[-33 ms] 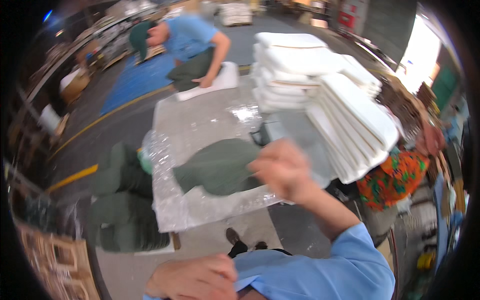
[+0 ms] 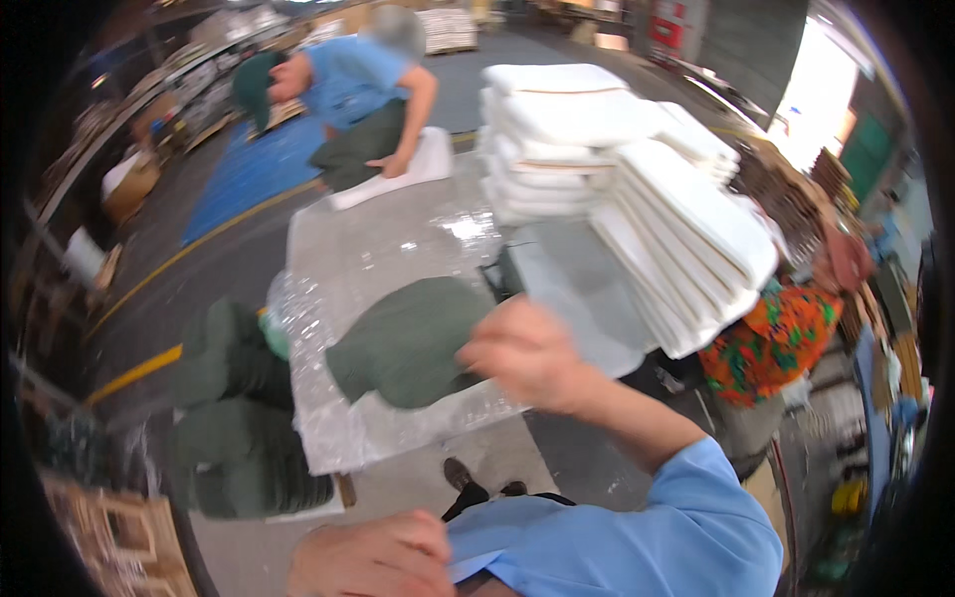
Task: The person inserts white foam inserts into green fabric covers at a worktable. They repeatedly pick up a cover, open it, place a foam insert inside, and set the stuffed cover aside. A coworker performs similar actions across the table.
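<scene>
Right hand point(image 2: 527, 353): raised, fingers curled, touching the green cushion's point(image 2: 408, 341) right edge.
Cushion: flat on plastic sheet point(image 2: 368, 249) over the counter.
Left hand point(image 2: 373, 557): low, grip unclear.
White pads point(image 2: 637, 169): stacked right.

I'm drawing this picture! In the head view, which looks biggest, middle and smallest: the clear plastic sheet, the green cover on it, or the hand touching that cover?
1. clear plastic sheet
2. green cover
3. right hand, though nearness to the camera makes it look bigger.

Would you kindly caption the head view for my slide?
Right hand reaches a dark green cover on plastic-wrapped table; left hand stays low.
</scene>
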### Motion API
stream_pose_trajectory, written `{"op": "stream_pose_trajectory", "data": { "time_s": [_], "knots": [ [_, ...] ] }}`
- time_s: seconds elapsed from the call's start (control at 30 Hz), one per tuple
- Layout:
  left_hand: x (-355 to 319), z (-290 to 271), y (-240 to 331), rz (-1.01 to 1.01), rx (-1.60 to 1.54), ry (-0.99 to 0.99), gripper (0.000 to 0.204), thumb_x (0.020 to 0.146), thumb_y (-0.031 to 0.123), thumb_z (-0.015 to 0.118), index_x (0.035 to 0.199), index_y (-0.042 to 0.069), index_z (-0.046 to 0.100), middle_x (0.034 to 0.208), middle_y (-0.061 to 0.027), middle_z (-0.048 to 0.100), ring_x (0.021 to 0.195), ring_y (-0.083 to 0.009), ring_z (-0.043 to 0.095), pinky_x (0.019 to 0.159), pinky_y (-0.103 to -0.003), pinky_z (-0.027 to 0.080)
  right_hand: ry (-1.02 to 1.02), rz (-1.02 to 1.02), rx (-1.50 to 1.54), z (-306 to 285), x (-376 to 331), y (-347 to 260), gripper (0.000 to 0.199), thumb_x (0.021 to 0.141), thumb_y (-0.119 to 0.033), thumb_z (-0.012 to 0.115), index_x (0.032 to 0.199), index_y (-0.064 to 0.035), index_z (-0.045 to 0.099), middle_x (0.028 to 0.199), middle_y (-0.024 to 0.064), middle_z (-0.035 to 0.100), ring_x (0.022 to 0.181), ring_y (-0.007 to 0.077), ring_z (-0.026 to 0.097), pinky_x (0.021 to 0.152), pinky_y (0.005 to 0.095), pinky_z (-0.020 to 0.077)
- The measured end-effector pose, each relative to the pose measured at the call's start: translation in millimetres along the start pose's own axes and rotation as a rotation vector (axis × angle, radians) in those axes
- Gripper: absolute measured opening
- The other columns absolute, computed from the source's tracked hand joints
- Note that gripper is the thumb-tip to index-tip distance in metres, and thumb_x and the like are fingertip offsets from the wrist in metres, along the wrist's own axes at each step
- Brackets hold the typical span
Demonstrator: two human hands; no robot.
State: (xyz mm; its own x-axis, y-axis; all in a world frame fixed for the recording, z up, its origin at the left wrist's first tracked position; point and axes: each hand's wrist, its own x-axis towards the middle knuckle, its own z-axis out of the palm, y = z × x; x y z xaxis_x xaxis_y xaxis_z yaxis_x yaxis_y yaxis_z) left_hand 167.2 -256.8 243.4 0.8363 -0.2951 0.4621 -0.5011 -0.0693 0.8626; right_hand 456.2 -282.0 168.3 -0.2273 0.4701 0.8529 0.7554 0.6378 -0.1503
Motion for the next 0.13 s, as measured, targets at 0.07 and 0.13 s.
{"op": "stream_pose_trajectory", "data": {
  "time_s": [0.07,0.13],
  "knots": [
    [-24,-18,0,-0.111,-0.008,-0.060,0.032,0.109,0.036,0.060,0.119,0.009,0.073,0.130,-0.0150,0.070,0.114,-0.0377,0.059,0.101,-0.055,0.045,-0.347,0.136,0.097,33,-45,7,0.024,0.081,-0.012,0.079,0.104,-0.0119,0.074,0.104,0.0060,0.067,0.100,0.0268,0.066,0.089,0.0445,0.0526],
    [-41,-37,-9,-0.141,-0.009,-0.148,0.033,0.107,0.032,0.064,0.132,0.012,0.070,0.141,-0.0162,0.065,0.124,-0.0395,0.056,0.106,-0.055,0.044,-0.528,0.233,0.092,46,-71,14,0.028,0.081,-0.014,0.079,0.108,-0.0119,0.073,0.108,0.0061,0.067,0.108,0.0263,0.065,0.095,0.0452,0.0514]
  ]
}}
